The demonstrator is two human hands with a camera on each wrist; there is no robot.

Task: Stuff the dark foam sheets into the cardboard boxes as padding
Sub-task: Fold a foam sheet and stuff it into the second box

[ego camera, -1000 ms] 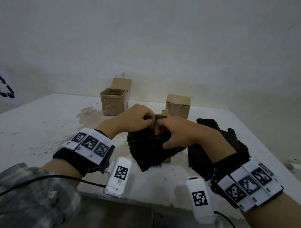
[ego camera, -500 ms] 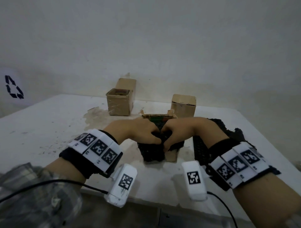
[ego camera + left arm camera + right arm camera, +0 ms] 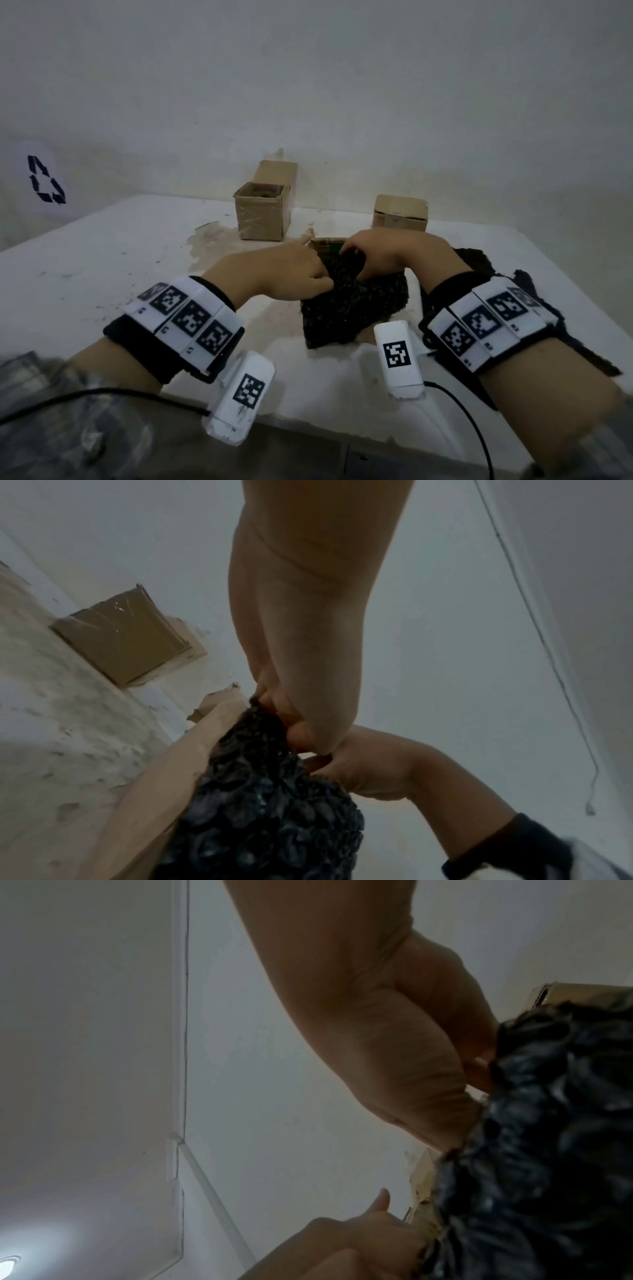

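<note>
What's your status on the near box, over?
Left hand and right hand both gripping the foam sheet. Sheet half in the near box, rest draped over its front. Nothing in the way.

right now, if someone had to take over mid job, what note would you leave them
Left hand and right hand: both grip the dark foam sheet, pushing its top into the near cardboard box.
Most of that sheet hangs outside, over the box front.
More foam sheets lie on the table to the right.
Open box and closed box stand at the back.
Left: finish stuffing this sheet, then pad the others.
</note>
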